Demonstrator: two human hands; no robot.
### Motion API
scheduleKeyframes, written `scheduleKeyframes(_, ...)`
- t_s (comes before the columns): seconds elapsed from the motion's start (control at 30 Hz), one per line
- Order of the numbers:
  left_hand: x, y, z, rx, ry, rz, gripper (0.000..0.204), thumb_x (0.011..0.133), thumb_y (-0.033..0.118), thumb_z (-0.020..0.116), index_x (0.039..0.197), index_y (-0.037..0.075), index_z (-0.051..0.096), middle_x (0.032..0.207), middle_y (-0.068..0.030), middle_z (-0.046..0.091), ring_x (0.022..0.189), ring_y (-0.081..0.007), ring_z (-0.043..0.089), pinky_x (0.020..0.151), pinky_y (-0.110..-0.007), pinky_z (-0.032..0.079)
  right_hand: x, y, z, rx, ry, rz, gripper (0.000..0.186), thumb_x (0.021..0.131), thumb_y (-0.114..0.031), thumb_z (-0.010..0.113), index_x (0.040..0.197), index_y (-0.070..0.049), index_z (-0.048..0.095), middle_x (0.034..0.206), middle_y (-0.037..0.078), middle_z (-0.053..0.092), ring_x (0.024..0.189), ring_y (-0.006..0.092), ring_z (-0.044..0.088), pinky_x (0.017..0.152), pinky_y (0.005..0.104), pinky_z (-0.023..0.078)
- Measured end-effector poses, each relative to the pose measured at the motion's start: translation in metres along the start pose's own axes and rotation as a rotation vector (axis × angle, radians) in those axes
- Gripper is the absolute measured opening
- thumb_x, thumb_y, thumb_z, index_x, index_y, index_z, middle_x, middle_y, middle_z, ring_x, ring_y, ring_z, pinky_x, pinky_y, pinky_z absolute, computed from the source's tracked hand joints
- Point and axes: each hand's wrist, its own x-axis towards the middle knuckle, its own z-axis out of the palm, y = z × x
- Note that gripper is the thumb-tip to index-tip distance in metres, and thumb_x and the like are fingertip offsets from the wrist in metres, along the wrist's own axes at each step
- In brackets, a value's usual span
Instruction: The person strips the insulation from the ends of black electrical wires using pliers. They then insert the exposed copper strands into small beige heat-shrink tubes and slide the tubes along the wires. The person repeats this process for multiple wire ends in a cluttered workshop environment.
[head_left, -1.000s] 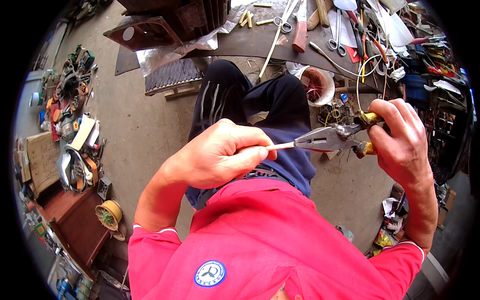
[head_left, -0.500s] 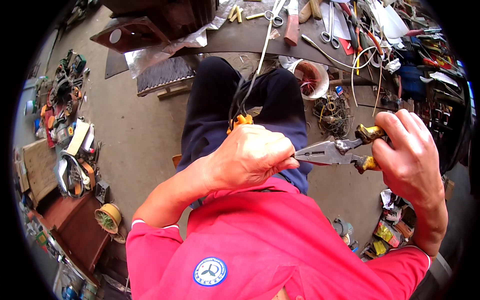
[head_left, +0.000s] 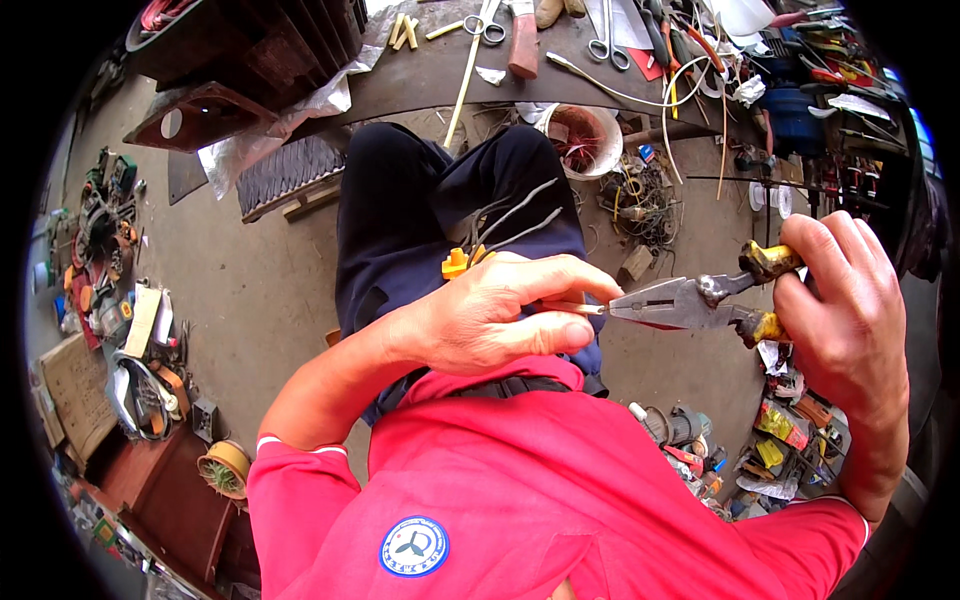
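Observation:
My left hand (head_left: pixel 490 318) is closed in front of my lap. A thin pale wire end (head_left: pixel 578 308) lies between its thumb and forefinger and sticks out to the right. Beyond that hand show an orange-yellow plastic part (head_left: pixel 457 263) and several grey wires (head_left: pixel 518 207), whose lower ends the hand hides. My right hand (head_left: pixel 840 300) is wrapped round the worn yellow grips of a pair of pliers (head_left: pixel 672 303). The pliers point left, their tip meeting the wire end beside my left fingers. The handles stand apart; whether the jaws bite the wire is too small to tell.
Ahead is a workbench (head_left: pixel 420 85) with scissors (head_left: pixel 485 25), a hammer-like handle (head_left: pixel 523 45) and a white cord (head_left: pixel 620 92). A white bucket (head_left: pixel 603 150) with reddish wire and a tangle of wires (head_left: pixel 645 215) sit below. Clutter lines the floor at both sides.
My left fingers have loosened from a fist, showing the wire end. The pliers and right hand have shifted slightly right. The grey wires now fan out to the right; the view has shifted.

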Motion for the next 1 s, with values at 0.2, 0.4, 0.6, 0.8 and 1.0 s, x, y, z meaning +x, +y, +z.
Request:
scheduleKeyframes(0.2,0.004,0.009,-0.012,0.042,-0.191,-0.11,0.023,0.102,0.017,0.059,0.094,-0.003,0.067,0.068,-0.0068,0.062,0.052,-0.0148,0.061,0.05,-0.029,0.047,0.003,-0.005,-0.009,0.029,-0.036,-0.017,0.026,0.055,-0.016,0.063,0.063,0.001,0.046,0.095,0.014,0.056,0.075,0.0272,0.053,0.063,0.0386,0.044)
scheduleKeyframes(0.4,0.004,-0.006,-0.016,0.025,-0.3,0.007,0.023,0.1,0.017,0.06,0.09,-0.003,0.064,0.073,-0.0096,0.062,0.06,-0.0197,0.062,0.056,-0.032,0.048,0.003,-0.014,-0.017,0.04,-0.075,-0.011,0.027,0.054,-0.016,0.063,0.064,0.002,0.046,0.096,0.015,0.057,0.076,0.0278,0.054,0.063,0.0392,0.043)
scheduleKeyframes(0.6,0.004,-0.008,-0.016,-0.032,-0.311,-0.051,0.02,0.099,0.015,0.061,0.092,-0.003,0.063,0.074,-0.0105,0.062,0.065,-0.0248,0.063,0.06,-0.034,0.048,0.002,-0.014,-0.018,0.057,-0.098,-0.01,0.026,0.055,-0.016,0.063,0.064,0.001,0.046,0.096,0.014,0.056,0.075,0.0275,0.053,0.062,0.0388,0.042)
scheduleKeyframes(0.8,0.003,-0.015,0.005,0.37,0.067,0.319,0.024,0.086,0.011,0.075,0.103,0.0,0.061,0.075,-0.0104,0.061,0.063,-0.0267,0.061,0.056,-0.034,0.046,0.001,-0.005,-0.012,0.012,-0.055,0.01,0.024,0.057,-0.016,0.065,0.063,-0.001,0.048,0.093,0.012,0.056,0.074,0.0265,0.054,0.063,0.0388,0.044)
scheduleKeyframes(1.0,0.005,-0.011,0.012,0.82,0.232,0.532,0.033,0.073,0.009,0.08,0.098,0.001,0.06,0.065,-0.0054,0.054,0.049,-0.022,0.052,0.047,-0.033,0.038,0.001,-0.004,-0.019,0.029,-0.086,0.009,0.025,0.058,-0.015,0.064,0.065,0.001,0.046,0.097,0.016,0.056,0.075,0.0281,0.054,0.064,0.0395,0.045)
